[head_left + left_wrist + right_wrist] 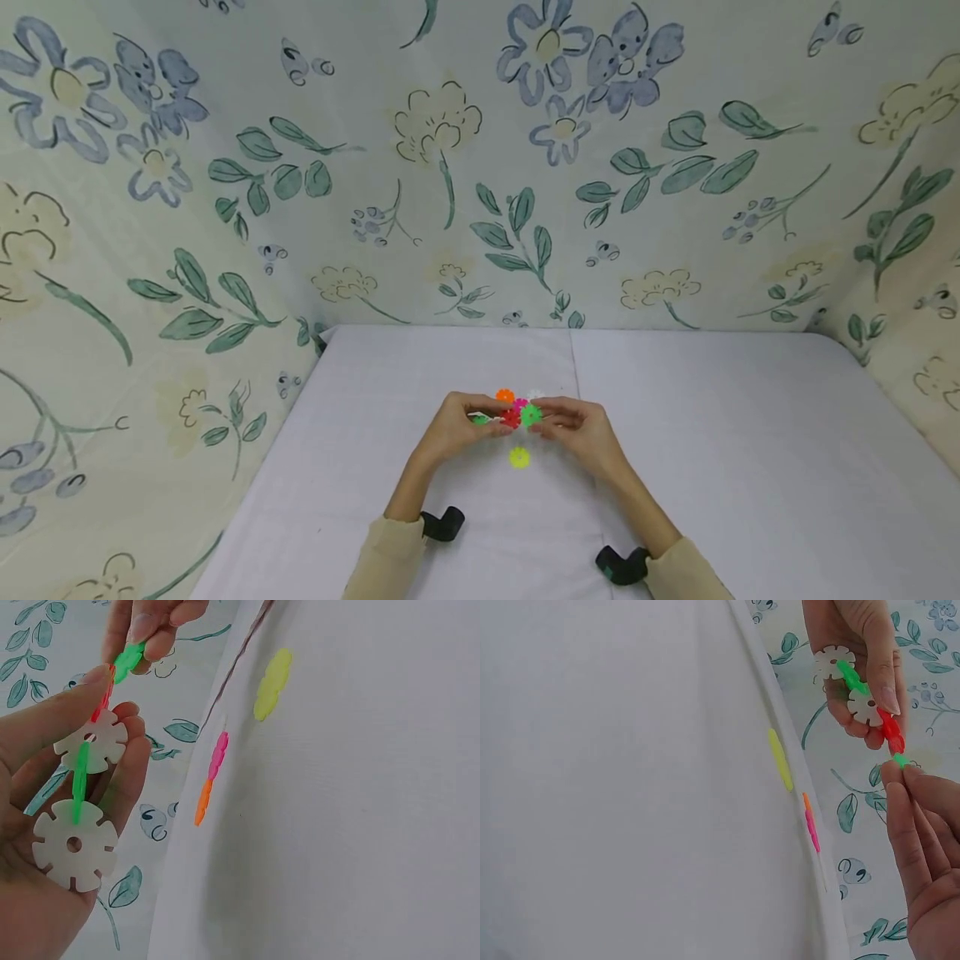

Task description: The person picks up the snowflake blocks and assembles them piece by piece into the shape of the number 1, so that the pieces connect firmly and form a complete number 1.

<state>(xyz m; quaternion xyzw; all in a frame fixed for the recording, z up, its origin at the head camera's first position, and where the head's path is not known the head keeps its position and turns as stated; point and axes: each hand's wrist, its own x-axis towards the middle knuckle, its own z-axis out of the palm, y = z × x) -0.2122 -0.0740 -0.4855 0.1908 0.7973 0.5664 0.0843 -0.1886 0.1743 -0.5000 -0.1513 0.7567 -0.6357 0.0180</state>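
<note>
"On either side of the red disc [511,418], what are the two hands doing?"

"The left hand [452,427] has its thumb and fingers drawn in, pinching the red disc itself. The right hand [588,427] faces it, nearly closed at the fingertips, with a bright green disc [531,415] between thumb and fingers."

"Are those two joined?"

"They meet at their edges. Whether the slots are engaged I can't tell; fingertips cover part of the meeting point."

"And on the other side of the red disc?"

"A short chain runs back from it over the left palm: an inner white disc [110,744] right next to it, then a second green disc [79,784], then an outer white disc [73,861], farthest from the red one. The white rims are clearly notched."

"Anything loose nearby?"

"Yes, on the white tablecloth [712,450]. A yellow disc [519,457] lies nearer the person than the red disc. Beyond the red disc are an orange disc [506,395], a pink disc [520,403] and, off to the right, a pale disc [536,393] too faint to make out well."

"And farther back?"

"A flowered cloth [375,275] rises well beyond the red disc."
</note>
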